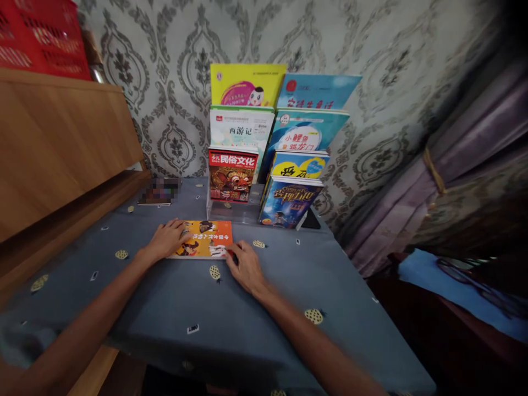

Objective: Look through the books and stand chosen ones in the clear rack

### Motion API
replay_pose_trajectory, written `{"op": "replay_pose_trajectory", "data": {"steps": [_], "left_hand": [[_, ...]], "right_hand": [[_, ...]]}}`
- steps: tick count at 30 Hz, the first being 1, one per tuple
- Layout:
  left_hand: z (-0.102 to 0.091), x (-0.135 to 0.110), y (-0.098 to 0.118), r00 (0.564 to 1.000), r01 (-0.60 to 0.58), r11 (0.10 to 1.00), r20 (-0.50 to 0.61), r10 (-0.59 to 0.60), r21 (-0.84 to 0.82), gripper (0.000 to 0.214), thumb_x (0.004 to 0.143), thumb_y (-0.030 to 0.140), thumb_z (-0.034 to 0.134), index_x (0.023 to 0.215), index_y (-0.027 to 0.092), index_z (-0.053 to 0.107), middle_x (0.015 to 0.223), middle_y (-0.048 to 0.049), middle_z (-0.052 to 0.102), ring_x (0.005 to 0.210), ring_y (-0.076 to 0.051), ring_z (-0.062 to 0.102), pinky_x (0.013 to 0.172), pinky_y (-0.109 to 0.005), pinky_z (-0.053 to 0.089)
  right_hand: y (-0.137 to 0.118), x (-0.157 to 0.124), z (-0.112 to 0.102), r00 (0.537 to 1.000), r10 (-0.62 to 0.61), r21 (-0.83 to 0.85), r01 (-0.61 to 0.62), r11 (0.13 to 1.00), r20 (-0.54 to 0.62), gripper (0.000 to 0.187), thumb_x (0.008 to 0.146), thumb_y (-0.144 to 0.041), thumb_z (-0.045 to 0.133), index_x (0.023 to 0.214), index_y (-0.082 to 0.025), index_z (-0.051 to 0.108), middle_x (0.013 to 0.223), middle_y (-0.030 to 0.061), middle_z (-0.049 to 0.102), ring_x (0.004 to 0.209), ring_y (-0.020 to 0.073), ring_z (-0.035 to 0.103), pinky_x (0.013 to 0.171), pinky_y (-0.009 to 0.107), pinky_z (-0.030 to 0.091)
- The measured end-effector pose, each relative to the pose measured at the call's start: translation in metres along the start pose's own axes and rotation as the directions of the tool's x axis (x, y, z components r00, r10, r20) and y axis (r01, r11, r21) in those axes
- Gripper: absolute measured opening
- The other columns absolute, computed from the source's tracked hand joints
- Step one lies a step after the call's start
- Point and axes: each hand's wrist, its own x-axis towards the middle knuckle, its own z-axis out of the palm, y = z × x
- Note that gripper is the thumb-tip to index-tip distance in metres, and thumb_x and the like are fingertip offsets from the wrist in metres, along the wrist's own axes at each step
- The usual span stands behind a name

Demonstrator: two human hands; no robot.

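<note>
An orange picture book [205, 237] lies flat on the grey-blue tablecloth [231, 313]. My left hand [168, 238] rests on the book's left edge, fingers curled over it. My right hand [245, 264] pinches the book's lower right corner with its fingers together. Just behind the book stands a clear tiered book rack [236, 212]. The rack holds a red book [231, 175] low on the left and a dark blue book [289, 202] low on the right. Several more books rise in steps behind them.
A wooden cabinet [61, 143] flanks the table on the left, with a red crate [41, 36] on top. A small blurred item [160, 191] lies at the table's back left. Purple curtains [462, 159] hang at the right. Patterned wallpaper backs the rack.
</note>
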Motion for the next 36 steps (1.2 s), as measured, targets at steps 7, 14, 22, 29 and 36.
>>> {"op": "replay_pose_trajectory", "data": {"steps": [7,14,22,29,36], "left_hand": [[0.006,0.017,0.000,0.999,0.038,0.999,0.022,-0.038,-0.025,0.045,0.096,0.048,0.044,0.124,0.018,0.061,0.140,-0.0154,0.056,0.125,-0.031,0.054,0.098,-0.047,0.046],[0.012,0.015,0.009,0.997,0.076,0.997,-0.028,-0.076,-0.014,0.046,0.097,0.044,0.043,0.127,0.014,0.059,0.137,-0.0143,0.057,0.122,-0.027,0.053,0.103,-0.040,0.041],[0.002,0.010,0.024,0.988,0.125,0.990,-0.095,-0.119,0.065,0.037,0.097,0.037,0.044,0.119,0.014,0.063,0.129,-0.0161,0.060,0.118,-0.032,0.053,0.094,-0.046,0.044],[0.011,0.028,0.065,0.947,-0.292,0.953,-0.168,0.276,-0.080,0.028,0.094,0.016,0.043,0.112,0.019,0.064,0.114,-0.0106,0.063,0.109,-0.024,0.055,0.098,-0.039,0.044],[0.021,0.074,0.106,0.936,-0.347,0.937,-0.068,0.344,-0.043,0.040,0.085,0.005,0.047,0.120,0.018,0.060,0.118,-0.0107,0.060,0.107,-0.024,0.055,0.094,-0.038,0.047]], "right_hand": [[0.005,0.002,0.003,0.998,-0.055,0.039,0.053,0.998,0.033,0.027,0.093,-0.019,0.054,0.114,-0.018,0.069,0.109,0.0102,0.067,0.102,0.0228,0.062,0.093,0.035,0.051],[0.022,0.006,0.012,0.992,-0.112,0.031,0.111,0.993,0.048,0.032,0.096,-0.023,0.049,0.123,-0.017,0.065,0.123,0.0137,0.063,0.114,0.0257,0.058,0.101,0.041,0.048],[0.034,0.011,0.021,0.996,-0.090,0.068,0.090,0.994,0.012,0.033,0.097,-0.026,0.048,0.125,-0.022,0.064,0.129,0.0125,0.063,0.119,0.0266,0.059,0.104,0.045,0.047],[0.047,0.011,0.026,0.998,-0.015,0.328,0.034,0.944,-0.061,0.042,0.098,-0.028,0.042,0.137,-0.022,0.053,0.128,0.0111,0.065,0.118,0.0243,0.061,0.104,0.046,0.047],[0.048,0.012,0.023,0.993,0.095,0.395,-0.059,0.917,-0.072,0.044,0.098,-0.032,0.040,0.140,-0.022,0.048,0.121,0.0102,0.071,0.116,0.0263,0.064,0.103,0.049,0.046]]}}
